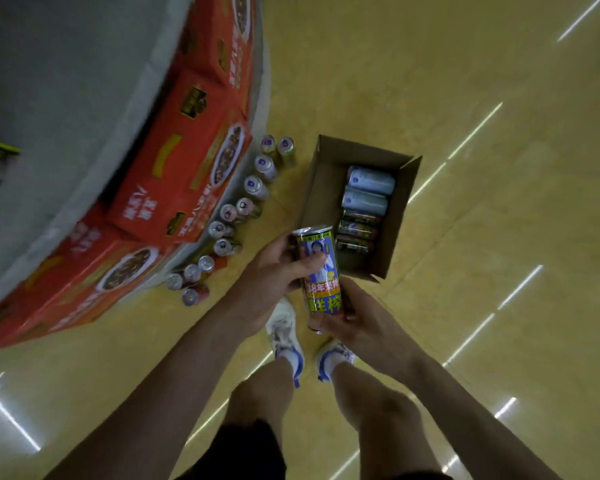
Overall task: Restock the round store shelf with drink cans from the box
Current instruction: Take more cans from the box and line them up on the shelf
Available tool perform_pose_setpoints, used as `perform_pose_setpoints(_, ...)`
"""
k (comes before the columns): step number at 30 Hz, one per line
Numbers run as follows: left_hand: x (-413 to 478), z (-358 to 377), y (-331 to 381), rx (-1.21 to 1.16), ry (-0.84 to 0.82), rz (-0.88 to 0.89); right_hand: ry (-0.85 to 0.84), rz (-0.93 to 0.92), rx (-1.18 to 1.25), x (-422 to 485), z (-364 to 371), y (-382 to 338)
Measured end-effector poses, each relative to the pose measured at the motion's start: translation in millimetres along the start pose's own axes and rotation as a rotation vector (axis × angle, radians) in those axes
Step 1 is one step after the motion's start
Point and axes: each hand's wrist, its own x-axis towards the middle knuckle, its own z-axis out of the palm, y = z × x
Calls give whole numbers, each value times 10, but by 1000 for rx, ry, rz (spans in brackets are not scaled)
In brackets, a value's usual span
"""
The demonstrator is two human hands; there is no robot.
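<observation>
— Currently, item one?
— Left hand is gripping the upper half of a tall drink can; right hand is clasping its bottom end, above the floor.
— Outward?
— Cardboard box is lying open just beyond, holding more cans on their sides. A row of upright cans is curving along the round shelf.
— Handling note?
— Probably passing it to one hand, then standing it upright, label outward.

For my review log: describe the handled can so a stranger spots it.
Find the open cardboard box. Just below it, left hand and right hand grip one can. It alone is lifted, unlike the cans standing by the shelf.
</observation>
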Motion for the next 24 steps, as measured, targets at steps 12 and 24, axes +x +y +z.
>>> perform_pose_setpoints(12, -1916, 230, 1469, -95, 101, 242, -57, -184, -205, -1496, 111, -1795)
perform_pose_setpoints(24, -3176, -665, 2719, -60, 179, 595, -78, -547, -316, -1857, 1060, -3404)
